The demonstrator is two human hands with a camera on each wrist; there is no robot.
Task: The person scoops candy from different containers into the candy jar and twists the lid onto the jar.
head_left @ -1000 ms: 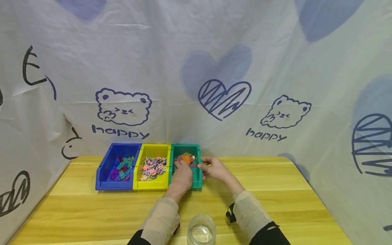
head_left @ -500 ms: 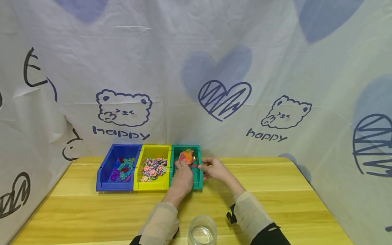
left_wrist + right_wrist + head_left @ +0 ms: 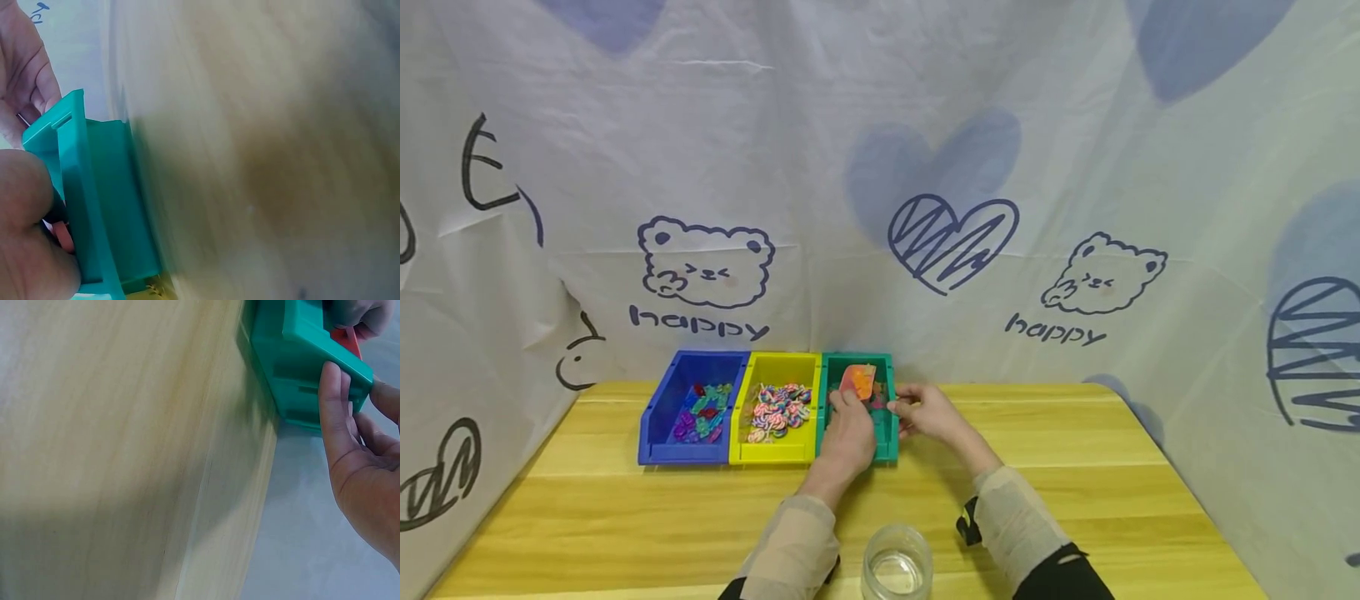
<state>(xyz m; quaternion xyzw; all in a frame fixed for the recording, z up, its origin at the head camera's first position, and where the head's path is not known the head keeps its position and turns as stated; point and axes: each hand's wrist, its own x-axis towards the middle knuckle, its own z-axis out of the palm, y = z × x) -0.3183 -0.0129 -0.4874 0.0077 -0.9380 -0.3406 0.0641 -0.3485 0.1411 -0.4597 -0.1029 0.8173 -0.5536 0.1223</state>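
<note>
My left hand [image 3: 847, 429] is inside the green bin [image 3: 886, 454] and grips a small pink-red scoop [image 3: 847, 381]. Orange pieces [image 3: 863, 379] lie in the scoop, tilted up near the bin's back. My right hand [image 3: 928, 412] pinches the right rim of the bin; in the right wrist view its fingers [image 3: 333, 412] press against the outer wall while the thumb reaches the rim. The left palm [image 3: 31, 231] hides most of the scoop's handle in the left wrist view. More small coloured pieces [image 3: 877, 396] lie in the bin, partly hidden.
A yellow bin [image 3: 775, 454] of striped lollipop-shaped pieces [image 3: 778, 412] adjoins the green one. Left of that stands a blue bin [image 3: 685, 454] with translucent coloured pieces [image 3: 703, 412]. A clear glass jar [image 3: 897, 567] stands between the forearms on the wooden table [image 3: 625, 525].
In the green bin, the scoop has turned upward and come into clearer view, with orange pieces on it. The right hand has kept its hold on the rim.
</note>
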